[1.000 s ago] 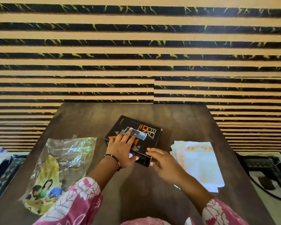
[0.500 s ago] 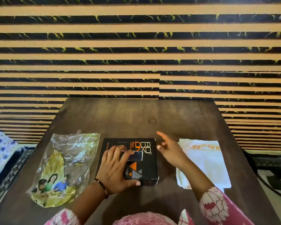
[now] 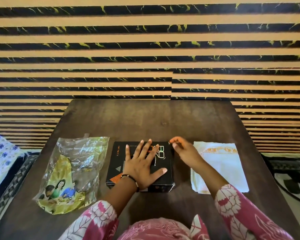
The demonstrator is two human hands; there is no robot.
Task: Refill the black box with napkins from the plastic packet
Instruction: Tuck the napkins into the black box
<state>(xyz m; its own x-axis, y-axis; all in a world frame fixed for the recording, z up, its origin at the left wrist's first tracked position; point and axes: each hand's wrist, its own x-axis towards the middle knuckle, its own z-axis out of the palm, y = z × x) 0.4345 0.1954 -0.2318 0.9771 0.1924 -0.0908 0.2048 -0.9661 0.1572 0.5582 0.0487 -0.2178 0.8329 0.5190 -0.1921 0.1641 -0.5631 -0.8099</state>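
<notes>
- Squared up since 1 s back: black box (image 3: 117,163) turned from skewed to straight w/ table edge, shifted nearer body.
- Left hand (image 3: 142,168) flattened on lid, fingers spread & straight, thumb out toward 3 o'clock; pressed box down, gripped nothing.
- Right hand (image 3: 184,151) moved off near corner up to box's far-right corner, approx 1 o'clock from left hand; thumb & forefinger pinched at lid corner/flap there — whether flap actually caught, couldn't tell.
- Plastic packet (image 3: 71,172) lay crumpled at 9 o'clock of box, looked near empty.
- Napkins (image 3: 220,168) stacked at 3 o'clock of box, just beside right wrist, out of packet.
- Dark table (image 3: 149,118) under all.
- Step judged: opening box; lid shut yet, no napkins in.
- Next likely needed: lift flap at that corner w/ right, keep box pinned w/ left, then reach to 3 o'clock for stack.
</notes>
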